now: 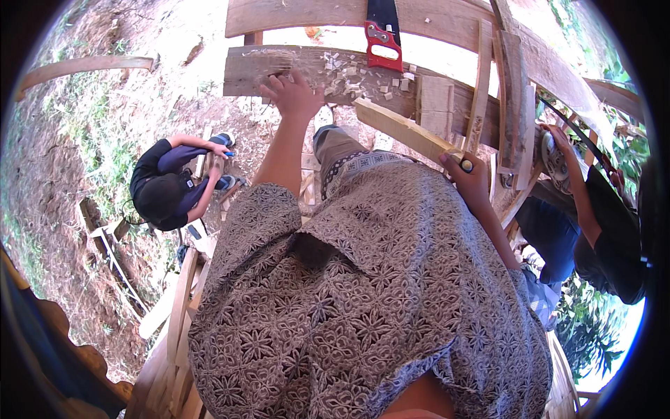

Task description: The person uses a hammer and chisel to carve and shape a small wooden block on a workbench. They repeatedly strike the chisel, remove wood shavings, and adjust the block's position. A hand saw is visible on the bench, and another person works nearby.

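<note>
My left hand [296, 96] rests with its fingers spread on the worn plank [241, 73] of a rough bench, beside scattered small wood chips [351, 75]. It holds nothing that I can see. My right hand [471, 183] is closed at the near end of a pale wooden strip [401, 127], which slants away to the left over the plank's near edge. A dark round-ended thing [466, 165] also shows in the right fingers; its kind is unclear. Beyond the chips lies a handsaw [383, 49] with a red handle and dark blade.
A short wood block [436, 101] sits on the bench. Upright wooden slats [513, 105] stand at the right. One person [164, 185] crouches on the ground at the left; another person's arm [578, 185] reaches in at the right. More timber [178, 321] leans at the lower left.
</note>
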A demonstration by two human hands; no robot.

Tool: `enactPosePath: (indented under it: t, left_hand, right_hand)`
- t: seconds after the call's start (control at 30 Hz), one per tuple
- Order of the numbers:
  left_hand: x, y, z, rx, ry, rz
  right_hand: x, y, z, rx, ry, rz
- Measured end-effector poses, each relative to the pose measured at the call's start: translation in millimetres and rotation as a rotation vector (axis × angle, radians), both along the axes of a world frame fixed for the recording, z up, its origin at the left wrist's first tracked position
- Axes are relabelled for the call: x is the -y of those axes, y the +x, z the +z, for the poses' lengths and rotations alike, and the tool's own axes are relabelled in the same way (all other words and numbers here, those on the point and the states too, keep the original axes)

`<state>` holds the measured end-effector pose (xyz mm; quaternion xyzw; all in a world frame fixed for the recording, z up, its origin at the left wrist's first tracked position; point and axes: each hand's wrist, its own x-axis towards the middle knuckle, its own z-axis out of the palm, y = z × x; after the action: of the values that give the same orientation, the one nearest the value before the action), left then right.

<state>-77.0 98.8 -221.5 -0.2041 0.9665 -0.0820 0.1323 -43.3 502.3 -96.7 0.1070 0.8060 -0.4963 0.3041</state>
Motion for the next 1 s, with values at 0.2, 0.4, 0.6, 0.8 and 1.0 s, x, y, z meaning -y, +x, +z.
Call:
enactPosePath:
  t: [0.2,0.4,0.6,0.8,1.0]
  left_hand:
    - [-37.2,-4.6,3.5,-0.206,0.535,-0.174]
    - [25.4,4.1,12.1,0.044,-0.080,-0.131]
    - [37.7,6.2,8.7,0.084,-0.209,-0.282]
    - [16.0,-0.9,8.7,-0.064,0.845,-0.051]
    - [13.3,12.5,8.3,0.056,-0.043,-0.091]
  right_hand:
    - [-0.7,-5.1,-5.4,0.022,0.066,0.018]
    - [6.8,-7.6,1.0,-0.019,-0.007,0.024]
    - [6.4,-8.3,1.1,-0.032,0.070,0.090]
    - [2.8,-3.8,-9.9,-0.049,-0.036,-0.009]
    - [5.4,-4.9,-18.8,-0.054,-0.046,-0.006]
